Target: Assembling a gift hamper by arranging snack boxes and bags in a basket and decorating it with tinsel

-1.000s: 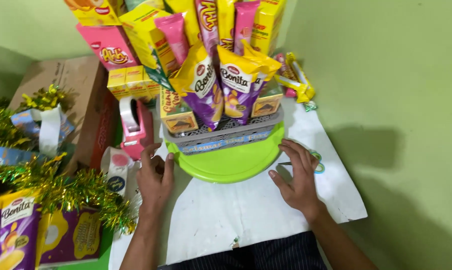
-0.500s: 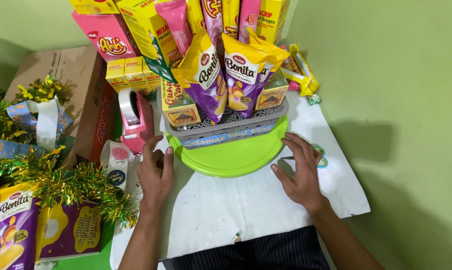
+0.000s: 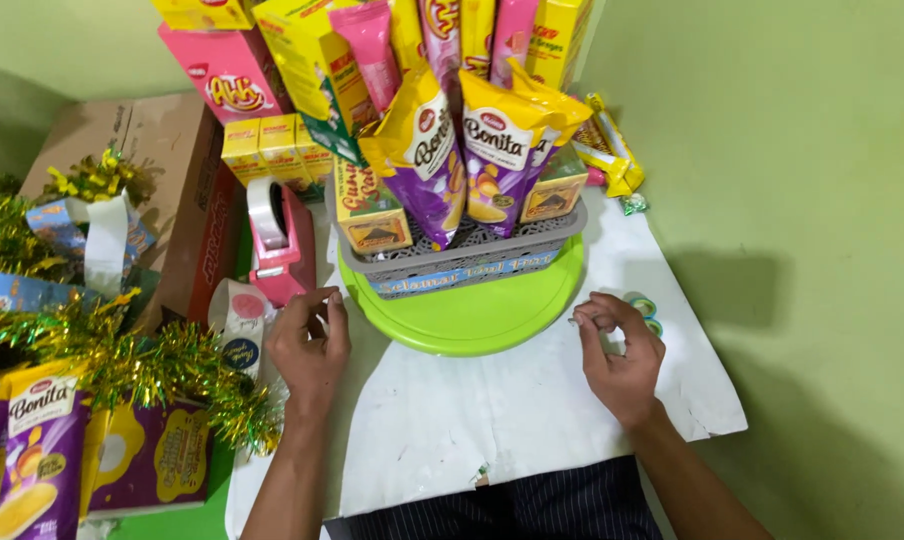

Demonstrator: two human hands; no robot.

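Note:
A grey basket [image 3: 472, 255] packed with purple-and-yellow snack bags [image 3: 497, 150] and small boxes stands on a lime green round tray [image 3: 472, 320] on a white board [image 3: 492, 420]. My left hand [image 3: 310, 350] rests on the board just left of the tray, fingers loosely bent, holding nothing. My right hand [image 3: 620, 355] hovers right of the tray, its fingers curled in with the tips together; whether they pinch something small I cannot tell. Small green tape rolls [image 3: 642, 306] lie just behind that hand.
A pink tape dispenser [image 3: 277, 240] stands left of the basket, next to a cardboard box [image 3: 162, 180]. Gold-green tinsel [image 3: 142, 365], ribbon and more snack bags [image 3: 37, 450] lie at the left. Pink and yellow boxes [image 3: 272, 70] tower behind. A green wall runs along the right.
My right hand has drawn back from the tray's rim and curled its fingers. The left hand has shifted a little away from the tray. The view has moved closer.

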